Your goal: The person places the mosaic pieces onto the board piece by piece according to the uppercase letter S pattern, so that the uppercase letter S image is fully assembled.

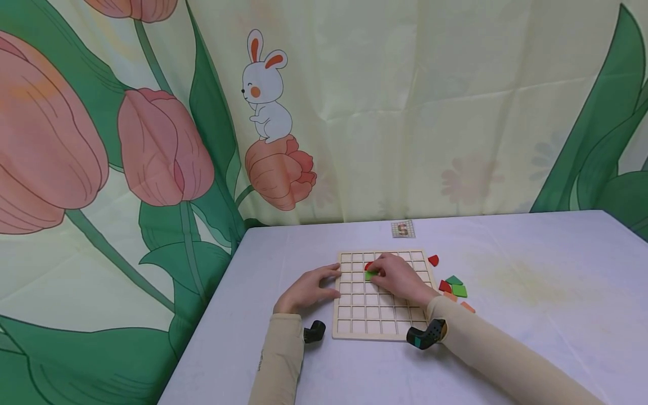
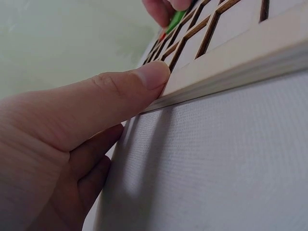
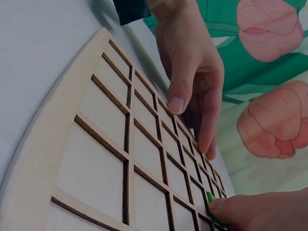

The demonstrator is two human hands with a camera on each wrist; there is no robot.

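A wooden grid board (image 1: 349, 328) lies on the table. My left hand (image 1: 307, 288) rests at the board's left edge, its thumb touching the frame in the left wrist view, the other fingers farther along the edge. Over the upper middle cells is my right hand (image 1: 400, 277), with thumb and fingertips on a small green square piece (image 1: 370, 276). The right wrist view shows the thumb (image 3: 240, 210) pressed against this green piece (image 3: 211, 197). A red piece (image 1: 368, 265) sits just above it on the grid, partly hidden by the fingers.
Right of the board lie a red piece (image 1: 433, 260) and a loose group with a green square (image 1: 459, 291), a dark green piece (image 1: 454, 280), another red piece (image 1: 444, 286) and orange pieces (image 1: 468, 307). A small patterned card (image 1: 403, 229) lies behind the board. A printed curtain (image 1: 374, 112) hangs beyond the table.
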